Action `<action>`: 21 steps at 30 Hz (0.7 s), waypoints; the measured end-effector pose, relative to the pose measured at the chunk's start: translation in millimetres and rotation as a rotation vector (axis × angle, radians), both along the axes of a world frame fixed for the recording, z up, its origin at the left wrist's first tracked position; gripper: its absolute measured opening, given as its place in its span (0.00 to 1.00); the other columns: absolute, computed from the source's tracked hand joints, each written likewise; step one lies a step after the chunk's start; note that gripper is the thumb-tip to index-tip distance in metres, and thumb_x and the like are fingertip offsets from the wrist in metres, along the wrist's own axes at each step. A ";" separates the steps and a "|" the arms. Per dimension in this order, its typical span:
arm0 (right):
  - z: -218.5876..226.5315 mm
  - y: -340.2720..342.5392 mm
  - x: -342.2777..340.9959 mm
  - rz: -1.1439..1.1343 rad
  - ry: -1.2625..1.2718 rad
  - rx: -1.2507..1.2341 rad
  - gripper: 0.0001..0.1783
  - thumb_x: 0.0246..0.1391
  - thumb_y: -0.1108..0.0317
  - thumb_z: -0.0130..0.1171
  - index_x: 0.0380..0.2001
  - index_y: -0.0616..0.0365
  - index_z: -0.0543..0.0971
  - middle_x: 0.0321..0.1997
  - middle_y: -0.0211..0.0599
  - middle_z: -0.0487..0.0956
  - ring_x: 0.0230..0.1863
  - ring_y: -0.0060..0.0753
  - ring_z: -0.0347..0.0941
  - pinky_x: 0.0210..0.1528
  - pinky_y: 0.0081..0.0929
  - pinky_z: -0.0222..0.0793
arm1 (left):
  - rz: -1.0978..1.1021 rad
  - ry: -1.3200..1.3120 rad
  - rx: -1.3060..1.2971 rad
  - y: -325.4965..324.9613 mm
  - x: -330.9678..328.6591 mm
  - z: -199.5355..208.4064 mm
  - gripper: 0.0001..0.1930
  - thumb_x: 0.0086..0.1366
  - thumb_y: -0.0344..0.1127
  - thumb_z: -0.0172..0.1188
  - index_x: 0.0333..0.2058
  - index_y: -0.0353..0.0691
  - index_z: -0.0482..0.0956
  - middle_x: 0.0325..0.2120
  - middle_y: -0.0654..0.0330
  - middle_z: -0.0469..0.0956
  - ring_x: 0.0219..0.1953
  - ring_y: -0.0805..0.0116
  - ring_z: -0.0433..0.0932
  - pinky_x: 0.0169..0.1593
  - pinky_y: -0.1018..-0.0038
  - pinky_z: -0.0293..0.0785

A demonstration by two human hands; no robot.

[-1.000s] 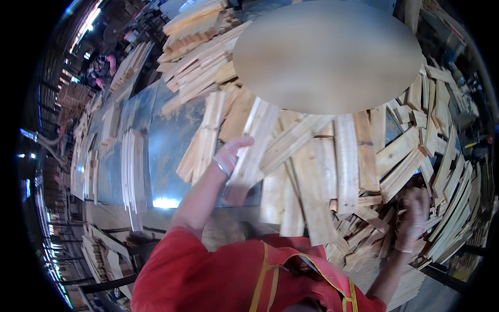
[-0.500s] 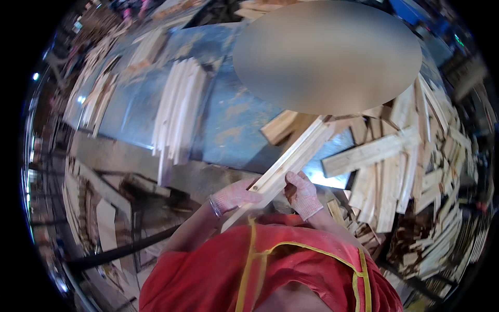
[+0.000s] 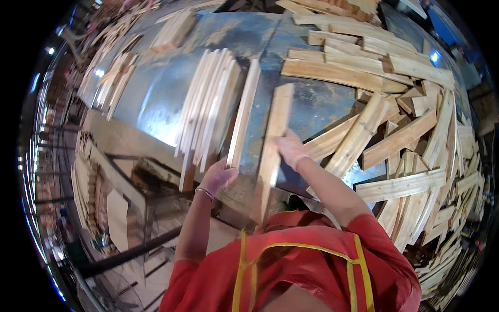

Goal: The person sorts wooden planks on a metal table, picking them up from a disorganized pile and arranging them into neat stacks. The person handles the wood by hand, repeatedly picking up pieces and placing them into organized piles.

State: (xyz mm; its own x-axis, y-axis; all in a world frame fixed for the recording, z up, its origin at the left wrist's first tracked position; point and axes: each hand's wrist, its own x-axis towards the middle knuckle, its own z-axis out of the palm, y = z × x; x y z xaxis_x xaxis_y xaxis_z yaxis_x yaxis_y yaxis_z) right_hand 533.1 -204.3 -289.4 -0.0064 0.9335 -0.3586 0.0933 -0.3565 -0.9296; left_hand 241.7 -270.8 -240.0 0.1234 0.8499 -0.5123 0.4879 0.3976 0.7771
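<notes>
The left hand (image 3: 217, 178) has its fingers closed round the near end of a narrow plank (image 3: 244, 117), thumb along the inner side, and the right hand (image 3: 289, 147) grips a broader plank (image 3: 276, 130) by its edge, a little below the middle. Both hands look pale-gloved, and a thin bracelet (image 3: 204, 193) circles the left wrist. The two planks stand out side by side in front of the body, apart from each other, their far ends over the table; the broader one's near end drops close to the red apron (image 3: 301, 243) with its yellow trim. The left forearm comes up almost straight, while the right one slants inward from a red sleeve, elbow well out to the side.

Just left of the narrow plank, a row of planks (image 3: 208, 104) sits on edge, packed close, some ends jutting over the table's near side. All this is on a blue-grey tabletop (image 3: 244, 34), scuffed, dusted with tan patches and catching glare. Further off to the left lies another bundle of boards (image 3: 176, 28). To the right, a loose heap of planks (image 3: 408, 135) lies crisscrossed. Down at the left, below the table, I see a dark metal bar (image 3: 140, 250) and more stacked timber (image 3: 86, 200)
</notes>
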 end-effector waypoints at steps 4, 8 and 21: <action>33.0 62.2 -39.0 0.335 -0.055 -0.167 0.36 0.51 0.49 0.66 0.53 0.71 0.76 0.47 0.62 0.84 0.49 0.59 0.81 0.55 0.42 0.76 | -0.090 0.671 0.220 38.4 79.2 -5.5 0.38 0.58 0.55 0.71 0.60 0.36 0.74 0.55 0.40 0.78 0.56 0.40 0.80 0.59 0.52 0.76; 59.6 147.6 52.2 0.419 -0.595 0.318 0.37 0.46 0.51 0.69 0.57 0.62 0.75 0.57 0.57 0.81 0.60 0.62 0.76 0.62 0.48 0.72 | 0.146 0.735 0.313 62.9 86.3 -4.1 0.18 0.56 0.44 0.70 0.40 0.39 0.82 0.40 0.46 0.82 0.46 0.42 0.82 0.51 0.53 0.79; 138.9 202.4 166.9 0.310 -1.104 0.253 0.44 0.48 0.55 0.68 0.70 0.51 0.70 0.58 0.55 0.78 0.63 0.56 0.74 0.64 0.46 0.72 | -0.165 1.264 0.566 113.3 25.0 -8.2 0.45 0.59 0.54 0.70 0.69 0.36 0.66 0.68 0.44 0.69 0.71 0.41 0.64 0.75 0.48 0.57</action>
State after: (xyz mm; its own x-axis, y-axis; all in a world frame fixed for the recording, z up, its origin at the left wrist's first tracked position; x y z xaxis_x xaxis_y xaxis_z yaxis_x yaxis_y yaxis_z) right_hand 700.0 -1.8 -150.4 -0.0477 0.9920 -0.1165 0.9437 0.0065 -0.3307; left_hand 266.6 -157.5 -248.2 -0.0419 0.9977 0.0536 0.9812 0.0512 -0.1859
